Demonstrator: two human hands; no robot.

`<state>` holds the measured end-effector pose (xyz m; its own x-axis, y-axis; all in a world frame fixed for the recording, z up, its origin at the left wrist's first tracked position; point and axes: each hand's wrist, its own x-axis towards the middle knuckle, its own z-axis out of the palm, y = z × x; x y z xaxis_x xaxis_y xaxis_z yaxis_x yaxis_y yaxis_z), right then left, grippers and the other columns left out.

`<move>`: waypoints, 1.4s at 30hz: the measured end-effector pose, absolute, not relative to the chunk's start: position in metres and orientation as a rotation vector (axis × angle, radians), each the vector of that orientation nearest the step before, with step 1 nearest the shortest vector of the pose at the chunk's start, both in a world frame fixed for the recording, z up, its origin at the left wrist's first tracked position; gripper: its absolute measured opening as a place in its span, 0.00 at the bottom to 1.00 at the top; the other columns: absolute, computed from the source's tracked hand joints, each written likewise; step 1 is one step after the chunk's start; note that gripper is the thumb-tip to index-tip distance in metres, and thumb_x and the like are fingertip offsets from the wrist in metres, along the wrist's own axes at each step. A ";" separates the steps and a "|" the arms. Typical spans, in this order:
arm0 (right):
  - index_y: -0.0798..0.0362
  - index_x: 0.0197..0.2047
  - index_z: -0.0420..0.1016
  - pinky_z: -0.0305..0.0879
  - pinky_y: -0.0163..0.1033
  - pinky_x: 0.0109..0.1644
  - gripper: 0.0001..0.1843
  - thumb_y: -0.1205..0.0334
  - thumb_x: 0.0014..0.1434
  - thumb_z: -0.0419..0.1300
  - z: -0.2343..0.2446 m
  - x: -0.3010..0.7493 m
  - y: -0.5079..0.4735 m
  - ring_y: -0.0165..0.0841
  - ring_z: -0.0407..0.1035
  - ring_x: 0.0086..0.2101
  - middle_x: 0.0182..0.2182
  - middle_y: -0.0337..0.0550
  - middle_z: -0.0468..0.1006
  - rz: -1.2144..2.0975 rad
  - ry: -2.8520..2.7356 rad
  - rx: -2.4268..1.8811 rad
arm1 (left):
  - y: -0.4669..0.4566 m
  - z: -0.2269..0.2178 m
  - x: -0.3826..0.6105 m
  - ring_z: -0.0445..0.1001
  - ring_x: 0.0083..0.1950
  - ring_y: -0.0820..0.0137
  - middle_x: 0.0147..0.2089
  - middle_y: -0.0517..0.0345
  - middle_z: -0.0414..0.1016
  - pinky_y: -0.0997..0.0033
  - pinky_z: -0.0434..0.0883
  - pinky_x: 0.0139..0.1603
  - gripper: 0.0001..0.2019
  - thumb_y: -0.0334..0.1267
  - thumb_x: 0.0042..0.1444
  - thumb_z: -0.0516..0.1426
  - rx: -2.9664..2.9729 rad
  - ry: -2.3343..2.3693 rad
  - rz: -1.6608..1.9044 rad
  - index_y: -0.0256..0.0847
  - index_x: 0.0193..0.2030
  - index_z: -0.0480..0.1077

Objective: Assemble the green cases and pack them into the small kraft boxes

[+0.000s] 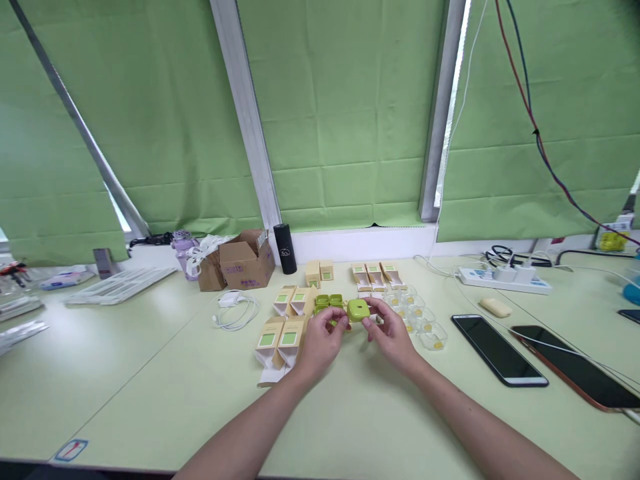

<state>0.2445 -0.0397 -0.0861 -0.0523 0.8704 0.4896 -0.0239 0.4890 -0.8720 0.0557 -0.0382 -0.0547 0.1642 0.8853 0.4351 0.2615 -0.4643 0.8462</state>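
Both my hands meet over the pale green table (150,373), gripping a small green rounded case (358,310) between them. My left hand (323,340) pinches its left side with closed fingers. My right hand (393,333) pinches the right side, fingers curled. More green cases (329,301) lie just behind. Small tan cartons with green labels (280,337) lie left of my left hand, with others (376,273) further back. Clear plastic trays with yellow dots (425,327) lie right of my right hand.
Two phones (497,350) (575,367) lie on the right, near a white power strip (505,280) with cables. At the back left stand brown cardboard boxes (245,260), a black cylinder (285,248), a white charger cable (235,310) and a white rack (120,285). Green blinds cover the windows.
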 end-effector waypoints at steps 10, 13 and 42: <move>0.48 0.54 0.78 0.74 0.36 0.29 0.27 0.37 0.63 0.69 -0.077 0.244 -0.041 0.40 0.74 0.41 0.44 0.48 0.79 1.069 -1.333 -0.708 | -0.046 -0.054 0.057 0.80 0.53 0.62 0.54 0.53 0.76 0.58 0.77 0.55 0.15 0.37 0.62 0.66 1.976 1.203 1.364 0.47 0.54 0.74; 0.50 0.51 0.80 0.73 0.36 0.27 0.28 0.35 0.61 0.69 -0.075 0.244 -0.041 0.37 0.73 0.37 0.42 0.47 0.79 1.093 -1.327 -0.711 | -0.048 -0.055 0.057 0.75 0.63 0.58 0.61 0.51 0.70 0.52 0.74 0.66 0.22 0.34 0.61 0.67 2.039 1.170 1.401 0.49 0.61 0.71; 0.50 0.53 0.80 0.68 0.56 0.60 0.15 0.72 0.71 0.55 -0.084 0.241 -0.049 0.48 0.67 0.56 0.55 0.49 0.81 0.143 -2.155 -1.092 | -0.023 -0.066 0.052 0.79 0.59 0.62 0.61 0.48 0.77 0.63 0.77 0.59 0.25 0.42 0.62 0.67 1.574 0.784 1.466 0.45 0.64 0.69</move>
<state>0.2414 -0.0488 -0.0842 -0.3944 0.7426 0.5414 0.6643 0.6374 -0.3904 0.0521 -0.0227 -0.0662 0.1255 0.8727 0.4719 -0.0914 -0.4635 0.8814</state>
